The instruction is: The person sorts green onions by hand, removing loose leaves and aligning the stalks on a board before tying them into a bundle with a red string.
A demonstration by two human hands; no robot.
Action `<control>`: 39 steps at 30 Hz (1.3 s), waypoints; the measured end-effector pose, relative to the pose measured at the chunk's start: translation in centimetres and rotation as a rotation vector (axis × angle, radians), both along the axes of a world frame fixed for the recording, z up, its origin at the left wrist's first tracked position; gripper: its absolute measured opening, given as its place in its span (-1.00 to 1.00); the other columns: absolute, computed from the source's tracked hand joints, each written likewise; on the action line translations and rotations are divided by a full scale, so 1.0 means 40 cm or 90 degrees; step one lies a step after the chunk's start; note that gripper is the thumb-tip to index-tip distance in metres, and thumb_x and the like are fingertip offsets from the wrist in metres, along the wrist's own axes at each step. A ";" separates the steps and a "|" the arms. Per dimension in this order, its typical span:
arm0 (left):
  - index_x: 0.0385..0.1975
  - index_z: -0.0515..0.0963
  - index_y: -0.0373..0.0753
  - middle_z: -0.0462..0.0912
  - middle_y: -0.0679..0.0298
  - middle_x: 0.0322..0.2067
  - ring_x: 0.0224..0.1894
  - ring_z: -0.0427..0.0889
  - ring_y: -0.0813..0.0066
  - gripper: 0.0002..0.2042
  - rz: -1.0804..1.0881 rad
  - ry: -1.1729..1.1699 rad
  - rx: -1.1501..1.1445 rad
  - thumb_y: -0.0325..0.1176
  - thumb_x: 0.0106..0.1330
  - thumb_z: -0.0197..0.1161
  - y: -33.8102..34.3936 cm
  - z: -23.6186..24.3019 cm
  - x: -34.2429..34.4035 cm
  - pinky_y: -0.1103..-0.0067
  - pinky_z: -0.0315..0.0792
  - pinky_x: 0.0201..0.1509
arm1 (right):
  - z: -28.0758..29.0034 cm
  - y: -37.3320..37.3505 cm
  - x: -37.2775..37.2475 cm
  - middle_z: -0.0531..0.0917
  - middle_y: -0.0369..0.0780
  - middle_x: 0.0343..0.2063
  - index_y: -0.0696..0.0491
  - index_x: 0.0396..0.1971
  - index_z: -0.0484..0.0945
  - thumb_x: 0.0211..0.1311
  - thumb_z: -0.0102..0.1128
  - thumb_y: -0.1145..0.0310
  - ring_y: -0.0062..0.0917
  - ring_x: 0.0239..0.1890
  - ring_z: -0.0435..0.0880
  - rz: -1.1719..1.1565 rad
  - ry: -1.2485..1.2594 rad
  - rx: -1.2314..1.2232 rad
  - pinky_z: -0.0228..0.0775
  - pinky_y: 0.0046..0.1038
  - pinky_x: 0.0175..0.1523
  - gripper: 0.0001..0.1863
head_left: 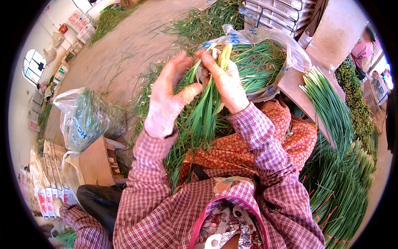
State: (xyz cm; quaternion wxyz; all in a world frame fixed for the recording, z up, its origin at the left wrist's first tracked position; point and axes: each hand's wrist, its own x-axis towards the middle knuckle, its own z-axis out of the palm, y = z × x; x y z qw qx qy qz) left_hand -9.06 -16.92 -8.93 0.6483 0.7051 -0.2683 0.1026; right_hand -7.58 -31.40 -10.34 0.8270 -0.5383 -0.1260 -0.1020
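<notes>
Up in front of me, my right hand (224, 79) grips a small bunch of garlic chives (207, 110). Their pale yellow-white stem ends stick up past its fingers, and the green leaves hang down toward my lap. Just left of the bunch is my left hand (172, 91), slightly smeared by motion, with fingers stretched and thumb apart. Whether it touches the leaves is hard to make out. Beyond the right hand, a large clear plastic bag (296, 56) lies open, full of green stalks (259, 70). Loose leaves are heaped below and around my hands.
Tied bundles of chives (331, 110) rest on a board (296, 89) at the right, beside a big green pile (336, 195). A filled clear bag (89, 118) stands at the left near a wooden stool (97, 162). Stacked white crates (275, 14) stand far ahead. Another person's sleeve (85, 226) shows lower left.
</notes>
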 end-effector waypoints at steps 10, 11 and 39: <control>-0.44 0.57 -0.22 0.41 0.23 -0.06 0.10 0.30 0.18 -0.72 0.345 -0.334 0.309 -0.53 -0.26 0.38 -0.086 -0.128 -0.094 0.38 0.31 0.12 | -0.039 0.019 0.021 0.40 -0.45 -0.62 0.08 -0.29 0.57 0.21 0.16 0.17 -0.79 -0.59 0.31 -0.048 0.074 0.048 0.13 -0.70 -0.51 -0.73; -0.46 0.57 -0.23 0.42 0.22 -0.06 0.10 0.31 0.18 -0.74 0.345 -0.347 0.301 -0.55 -0.24 0.37 -0.086 -0.134 -0.085 0.38 0.30 0.12 | -0.032 0.013 0.021 0.40 -0.45 -0.62 0.08 -0.29 0.57 0.20 0.16 0.15 -0.79 -0.59 0.31 -0.073 0.060 0.032 0.13 -0.70 -0.51 -0.72; 0.00 0.34 -0.31 0.53 0.28 -0.36 -0.40 0.53 0.51 -0.42 -0.144 0.428 -0.247 -0.40 -0.08 0.40 0.048 -0.129 -0.143 0.60 0.44 -0.38 | -0.023 0.139 -0.068 0.41 -0.48 -0.56 0.05 -0.33 0.48 0.21 0.15 0.31 -0.84 -0.53 0.34 0.153 0.021 -0.195 0.17 -0.73 -0.48 -0.86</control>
